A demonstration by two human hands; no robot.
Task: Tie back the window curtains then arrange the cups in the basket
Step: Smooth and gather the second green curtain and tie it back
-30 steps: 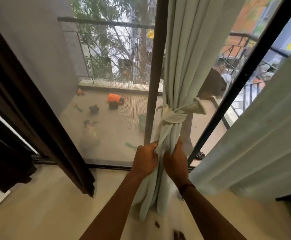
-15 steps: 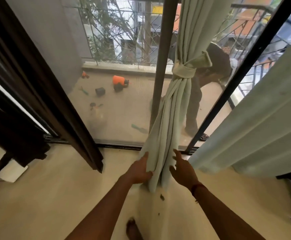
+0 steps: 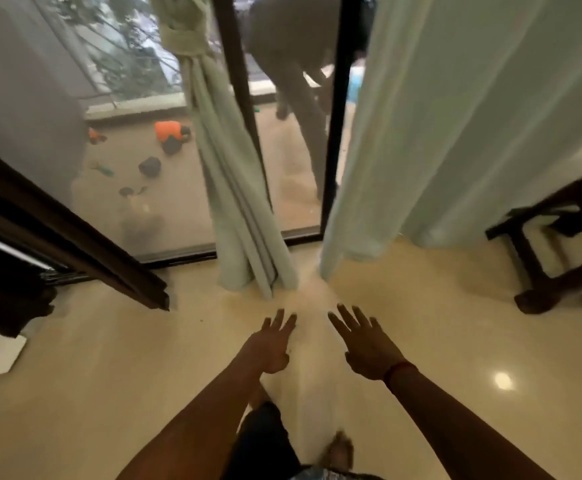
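Observation:
A pale green curtain hangs gathered in front of the dark window post, bound by a knotted tie near the top of the view. Its hem rests on the floor. A second pale curtain hangs loose and wide on the right. My left hand and my right hand hover over the floor below the tied curtain, fingers spread, touching nothing. No cups or basket are in view.
A dark wooden stool stands at the right. A dark door frame angles in from the left. Beyond the glass a person stands on the balcony among scattered items, one of them orange. My feet show at the bottom.
Both hands have let go of the tied curtain and drawn back toward me, fingers now spread. The view has tilted down and backed away from the window.

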